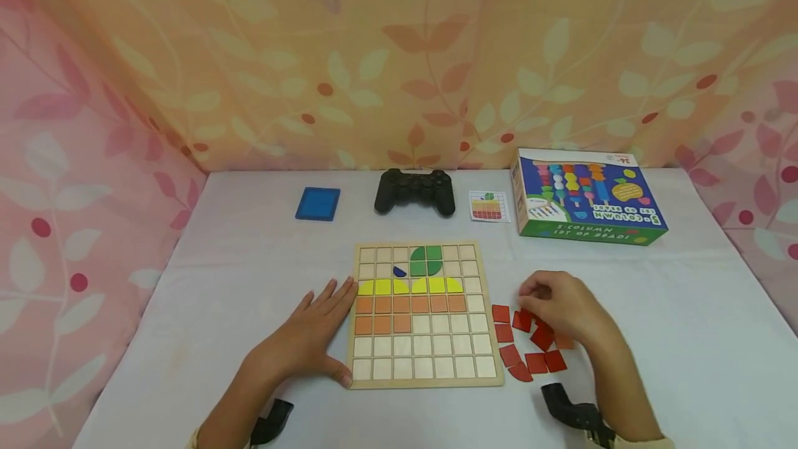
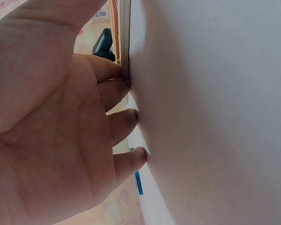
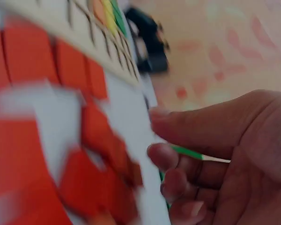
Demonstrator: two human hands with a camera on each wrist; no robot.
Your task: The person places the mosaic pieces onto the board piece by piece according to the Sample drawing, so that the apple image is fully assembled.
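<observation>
A wooden grid board (image 1: 430,384) lies flat on the table. My left hand (image 1: 305,338) rests along its left edge, fingers stretched out and thumb at the near corner. On the grid are green quarter-circle pieces (image 1: 427,267), a small dark blue piece (image 1: 400,271), a row of yellow pieces (image 1: 419,286) and orange square tiles (image 1: 402,305) in two rows, the nearer one partly filled. Above the red square tiles (image 1: 535,364) right of the board hovers my right hand (image 1: 570,307). Its fingers are loosely bent; in the right wrist view nothing shows between thumb and fingertips.
A red quarter-circle piece (image 1: 520,372) and an orange tile (image 1: 564,342) lie among the red squares. Along the back stand a blue square tray (image 1: 318,204), a black game controller (image 1: 415,191), a pattern card (image 1: 489,207) and a colourful box (image 1: 589,198). Patterned curtains (image 1: 399,54) surround the table.
</observation>
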